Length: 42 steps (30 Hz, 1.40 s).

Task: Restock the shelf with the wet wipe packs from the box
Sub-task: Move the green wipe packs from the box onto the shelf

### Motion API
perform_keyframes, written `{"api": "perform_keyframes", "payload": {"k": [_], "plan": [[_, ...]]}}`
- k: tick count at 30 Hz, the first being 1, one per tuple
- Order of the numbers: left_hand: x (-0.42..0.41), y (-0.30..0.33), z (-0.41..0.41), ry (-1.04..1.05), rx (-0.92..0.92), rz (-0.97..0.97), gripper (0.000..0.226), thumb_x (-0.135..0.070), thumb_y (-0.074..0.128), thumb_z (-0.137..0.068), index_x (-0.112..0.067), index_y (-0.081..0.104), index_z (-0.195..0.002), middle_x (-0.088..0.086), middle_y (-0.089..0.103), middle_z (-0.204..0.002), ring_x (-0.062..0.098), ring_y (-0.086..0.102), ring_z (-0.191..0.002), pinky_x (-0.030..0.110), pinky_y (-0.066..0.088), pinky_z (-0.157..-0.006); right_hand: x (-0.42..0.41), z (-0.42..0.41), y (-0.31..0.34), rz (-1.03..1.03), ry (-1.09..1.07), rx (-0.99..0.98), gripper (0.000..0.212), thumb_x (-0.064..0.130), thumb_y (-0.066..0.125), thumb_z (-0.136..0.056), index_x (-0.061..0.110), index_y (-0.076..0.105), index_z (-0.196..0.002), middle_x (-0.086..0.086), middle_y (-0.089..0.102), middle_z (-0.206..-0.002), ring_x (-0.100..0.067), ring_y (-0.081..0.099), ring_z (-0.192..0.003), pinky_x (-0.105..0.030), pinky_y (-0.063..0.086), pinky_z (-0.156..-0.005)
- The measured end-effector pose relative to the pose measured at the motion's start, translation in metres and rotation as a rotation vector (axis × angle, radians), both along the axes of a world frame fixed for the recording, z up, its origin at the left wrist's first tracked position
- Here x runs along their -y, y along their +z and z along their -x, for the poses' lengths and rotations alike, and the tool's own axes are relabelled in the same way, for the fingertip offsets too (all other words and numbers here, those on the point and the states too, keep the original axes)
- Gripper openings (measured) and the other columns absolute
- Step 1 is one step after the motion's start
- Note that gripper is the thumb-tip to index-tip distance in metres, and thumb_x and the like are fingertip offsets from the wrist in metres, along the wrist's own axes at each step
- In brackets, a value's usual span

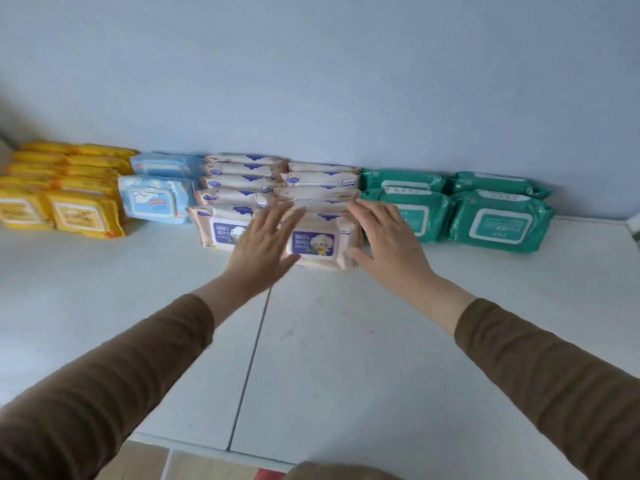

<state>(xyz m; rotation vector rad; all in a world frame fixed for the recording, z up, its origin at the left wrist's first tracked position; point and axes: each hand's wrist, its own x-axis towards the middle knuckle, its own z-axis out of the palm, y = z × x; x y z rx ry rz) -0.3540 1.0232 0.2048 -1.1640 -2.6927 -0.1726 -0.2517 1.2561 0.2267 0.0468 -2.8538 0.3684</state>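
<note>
We see the front pink pack (315, 242) lying on the white shelf (346, 341) between our two hands, at the head of the right-hand pink row. Our left hand (258, 244) is just left of the pack, fingers straight and spread, reaching over the gap between it and the front pack of the left pink row (221, 230); whether the palm actually touches the pack's left edge we cannot tell. Our right hand (388, 242) is at the pack's right side, fingers straight and apart, the thumb lying along the pack's near right corner and seeming to touch it. Neither hand is closed around anything. Behind the pack, more pink packs (320, 180) line up toward the pale blue wall (311, 81), overlapping like tiles. Just right of the pack, beyond our right hand, sit the green packs (498, 220) in two rows; they crowd that side closely. Left of the pack, past the other pink row, lie the blue packs (156, 199), and farther left the yellow packs (62, 209). The pack lies face up and tilted, its rear edge propped on the pack behind, its lid label readable from our side. Its long axis runs left to right, parallel to the wall. Brown sleeves (104, 393) cover both forearms.
</note>
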Motion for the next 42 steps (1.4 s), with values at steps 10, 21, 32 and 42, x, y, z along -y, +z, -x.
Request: {"api": "perform_keyframes", "payload": {"k": [10, 21, 32, 42], "plan": [[0.074, -0.005, 0.108, -0.140, 0.003, 0.230, 0.092, -0.057, 0.066, -0.081, -0.031, 0.017, -0.154, -0.002, 0.021, -0.160, 0.030, 0.025, -0.143, 0.047, 0.029, -0.116, 0.096, 0.043, -0.043, 0.067, -0.418, 0.096, 0.085, 0.049, 0.080, -0.071, 0.023, 0.039, -0.142, 0.000, 0.034, -0.152, -0.031, 0.030, -0.141, -0.044, 0.040, -0.106], [0.062, -0.010, 0.116, -0.115, 0.182, 0.131, 0.092, -0.057, 0.063, -0.082, -0.031, 0.012, -0.154, -0.001, 0.017, -0.160, 0.032, 0.017, -0.146, 0.051, 0.019, -0.120, 0.107, 0.040, -0.064, 0.166, -0.595, -0.054, 0.114, 0.050, 0.085, -0.069, 0.012, 0.022, -0.156, -0.012, 0.022, -0.163, -0.032, 0.019, -0.150, -0.045, 0.022, -0.122], [0.059, -0.016, 0.106, -0.119, 0.094, 0.119, 0.075, -0.059, 0.032, -0.099, -0.026, -0.001, -0.158, -0.001, -0.001, -0.166, 0.022, -0.006, -0.152, 0.047, 0.002, -0.123, 0.113, 0.041, -0.070, 0.417, -0.824, -0.051, 0.130, 0.053, 0.085, -0.068, 0.011, 0.003, -0.159, -0.013, 0.026, -0.161, -0.035, 0.030, -0.143, -0.050, 0.036, -0.113], [0.209, 0.000, 0.168, -0.181, -0.001, 0.063, 0.077, -0.047, 0.058, -0.093, -0.014, 0.027, -0.155, 0.006, 0.026, -0.161, 0.025, 0.018, -0.150, 0.040, 0.018, -0.122, 0.298, 0.086, -0.016, 1.136, -0.178, 0.019, 0.045, 0.009, 0.063, -0.094, 0.015, 0.053, -0.138, 0.000, 0.058, -0.136, -0.014, 0.056, -0.122, -0.029, 0.044, -0.100]]}}
